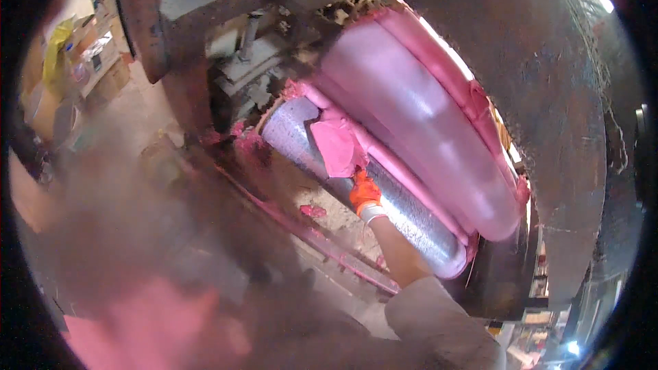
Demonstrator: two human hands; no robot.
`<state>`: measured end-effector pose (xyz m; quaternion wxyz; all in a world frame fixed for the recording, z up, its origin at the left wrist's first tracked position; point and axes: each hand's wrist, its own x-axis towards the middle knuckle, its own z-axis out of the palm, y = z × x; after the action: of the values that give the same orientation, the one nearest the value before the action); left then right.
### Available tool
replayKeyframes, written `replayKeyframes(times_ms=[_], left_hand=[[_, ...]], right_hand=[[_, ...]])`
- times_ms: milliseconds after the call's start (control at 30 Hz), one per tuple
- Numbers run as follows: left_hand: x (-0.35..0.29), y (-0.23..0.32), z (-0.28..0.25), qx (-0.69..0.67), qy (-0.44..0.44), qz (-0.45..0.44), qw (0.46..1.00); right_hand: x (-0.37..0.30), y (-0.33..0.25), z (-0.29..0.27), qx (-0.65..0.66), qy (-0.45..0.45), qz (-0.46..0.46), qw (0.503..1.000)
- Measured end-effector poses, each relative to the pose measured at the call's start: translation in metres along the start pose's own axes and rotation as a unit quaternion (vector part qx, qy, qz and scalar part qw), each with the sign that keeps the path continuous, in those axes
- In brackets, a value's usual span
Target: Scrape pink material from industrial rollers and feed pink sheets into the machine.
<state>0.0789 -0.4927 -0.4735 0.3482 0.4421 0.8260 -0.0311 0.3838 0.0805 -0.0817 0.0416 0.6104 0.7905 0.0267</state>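
My right hand (365, 192), in an orange glove with a white cuff, reaches out from a grey sleeve. Its fingers are closed on the lower edge of a pink slab (334, 147), a soft, rubber-like piece. The slab lies against a shiny metal roller (404, 216), partly covering it. Behind that roller is a larger roller (411, 109) coated in smooth pink material, with a thick pink roll of the same material along the gap between them. At the lower left, a large pink mass (144, 329) is badly blurred; orange smears at its edge may be my left glove, whose fingers I cannot make out.
A heavy dark metal frame (562, 96) rises on the right, and a rusty upright (185, 75) stands at the left. Pink scraps (313, 211) lie on the tray below the metal roller. Boxes and a yellow bag (56, 51) are at the far left.
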Motion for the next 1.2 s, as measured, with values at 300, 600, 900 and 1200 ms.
replayKeyframes(times_ms=[300,600,900,1200], left_hand=[[0.15,0.151,-0.074,-0.65,0.047,-0.005,0.759],[0.099,0.066,-0.13,-0.698,-0.147,-0.087,0.695],[0.008,0.1,-0.196,-0.42,-0.165,-0.261,0.853],[0.005,0.226,-0.176,-0.449,-0.154,-0.061,0.878]], right_hand=[[-0.018,0.171,-0.002,-0.346,0.174,-0.057,0.92],[-0.099,0.344,0.009,-0.205,-0.002,0.232,0.951],[-0.251,0.481,0.071,-0.11,0.006,0.437,0.893],[-0.282,0.401,0.099,0.059,0.091,0.47,0.876]])
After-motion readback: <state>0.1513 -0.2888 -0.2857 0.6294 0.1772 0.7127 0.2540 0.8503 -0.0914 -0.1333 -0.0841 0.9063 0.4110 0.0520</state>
